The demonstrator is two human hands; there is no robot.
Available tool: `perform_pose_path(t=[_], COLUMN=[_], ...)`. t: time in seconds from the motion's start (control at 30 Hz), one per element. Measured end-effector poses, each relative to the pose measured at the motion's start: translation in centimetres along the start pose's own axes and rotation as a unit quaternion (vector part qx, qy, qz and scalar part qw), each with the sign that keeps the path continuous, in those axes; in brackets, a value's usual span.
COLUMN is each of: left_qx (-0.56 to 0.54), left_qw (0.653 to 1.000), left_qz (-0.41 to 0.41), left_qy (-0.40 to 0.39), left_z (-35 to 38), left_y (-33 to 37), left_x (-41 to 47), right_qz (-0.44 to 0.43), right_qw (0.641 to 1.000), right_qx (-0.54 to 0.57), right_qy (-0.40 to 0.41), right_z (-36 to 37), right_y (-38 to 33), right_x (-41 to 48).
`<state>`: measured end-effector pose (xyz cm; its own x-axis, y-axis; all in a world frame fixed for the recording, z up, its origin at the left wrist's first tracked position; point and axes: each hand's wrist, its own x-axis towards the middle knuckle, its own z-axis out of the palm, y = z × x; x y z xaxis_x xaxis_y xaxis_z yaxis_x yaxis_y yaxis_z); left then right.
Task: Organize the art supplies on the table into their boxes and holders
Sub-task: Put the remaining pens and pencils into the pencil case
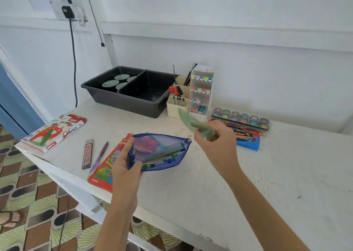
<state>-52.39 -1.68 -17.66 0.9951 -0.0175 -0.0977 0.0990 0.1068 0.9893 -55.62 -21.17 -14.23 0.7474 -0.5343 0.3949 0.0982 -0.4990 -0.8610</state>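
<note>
Blue mesh pouch (162, 149) unzipped on table (248, 184), over red box (103, 172), pens inside. Its left end is pinched by left hand (125, 164); right hand (215, 143) clamps blurred green tool (186, 119), just right of pouch, before cream holder (174, 107).

The blue mesh pouch (162, 151), unzipped and holding pens, lies on a red box (103, 172), with the left hand (124, 166) pinching its left end. Left of the pouch lie a purple pen (99, 157), a dark lead case (87, 154) and, farther off, an oil pastels box (55, 132). Just past the pouch's right end, the right hand (215, 141) holds a blurred green piece (188, 121). Behind the pouch stand a cream organiser (193, 92) with markers and a black tray (131, 90). To the pouch's right are a paint set (241, 119) and a blue-and-red box (248, 139).
</note>
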Motion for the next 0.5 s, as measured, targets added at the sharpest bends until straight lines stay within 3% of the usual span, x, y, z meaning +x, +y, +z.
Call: perform_pose_path(t=[0.13, 0.23, 0.3, 0.33, 0.4, 0.43, 0.5], left_qx=[0.008, 0.008, 0.001, 0.001, 0.005, 0.003, -0.007], left_qw=[1.000, 0.999, 0.997, 0.997, 0.996, 0.996, 0.997], left_qz=[0.015, 0.017, 0.013, 0.013, 0.011, 0.006, -0.004], left_qy=[-0.022, -0.046, -0.071, -0.081, -0.090, -0.089, -0.083], left_z=[1.2, 0.9, 0.1, -0.6, -2.1, -3.0, -5.0], left_y=[0.2, 0.7, 1.0, 1.2, 1.6, 1.9, 2.2], left_x=[1.3, 2.2, 3.0, 3.6, 4.8, 5.6, 7.1], right_qz=[-0.138, -0.154, -0.148, -0.142, -0.105, -0.090, -0.089], right_qw=[0.969, 0.908, 0.874, 0.873, 0.908, 0.933, 0.982], right_qx=[-0.133, -0.313, -0.370, -0.353, -0.239, -0.169, -0.057], right_qy=[-0.154, -0.234, -0.277, -0.304, -0.328, -0.303, -0.154], right_z=[1.9, 4.7, 6.9, 7.9, 9.4, 10.0, 10.9], right_y=[-2.7, -3.4, -3.6, -3.6, -3.7, -3.9, -4.2], right_x=[-0.7, -1.2, -1.1, -0.9, -0.3, 0.1, 1.2])
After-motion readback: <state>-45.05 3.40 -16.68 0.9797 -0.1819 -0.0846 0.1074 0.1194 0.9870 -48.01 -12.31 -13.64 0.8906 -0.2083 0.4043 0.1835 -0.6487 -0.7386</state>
